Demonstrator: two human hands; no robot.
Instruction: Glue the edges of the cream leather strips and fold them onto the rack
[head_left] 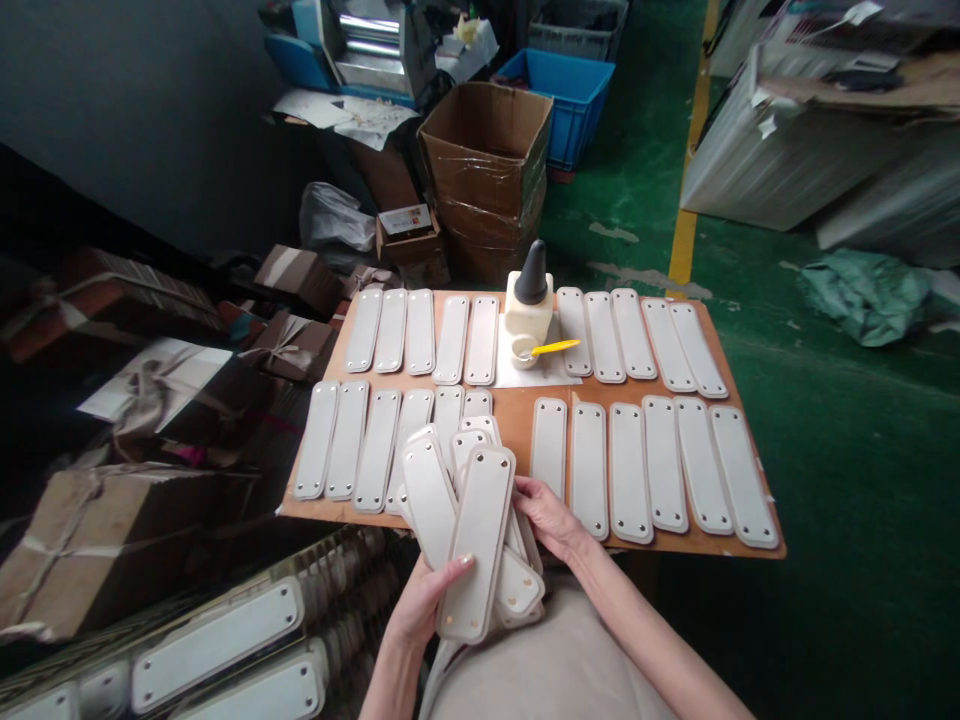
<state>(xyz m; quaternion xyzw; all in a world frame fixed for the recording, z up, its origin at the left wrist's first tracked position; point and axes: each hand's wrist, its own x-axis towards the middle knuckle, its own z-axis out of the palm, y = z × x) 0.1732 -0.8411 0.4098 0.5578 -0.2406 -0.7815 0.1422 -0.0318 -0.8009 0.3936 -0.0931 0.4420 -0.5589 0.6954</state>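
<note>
A loose bunch of pale grey, round-cornered strips (480,540) with small metal studs near their ends is held between my hands at the board's near edge. My left hand (422,602) grips the bunch from below, thumb pressed on the top strip. On the other side, my right hand (551,518) has its fingers closed at the bunch's right edge; the fingertips are partly hidden. Similar strips (589,470) lie in two rows on the brown board (510,405). Behind them stand a white bottle with a black nozzle (531,290) and a small cup (523,350) with a yellow stick (555,347).
More strips (217,645) are stacked at lower left. Tied cardboard bundles (97,540) lie along the left. Beyond the board are an open carton (484,150), a blue crate (574,110) and a roller machine (371,50). White panels (787,150) lean at right on the green floor (862,450).
</note>
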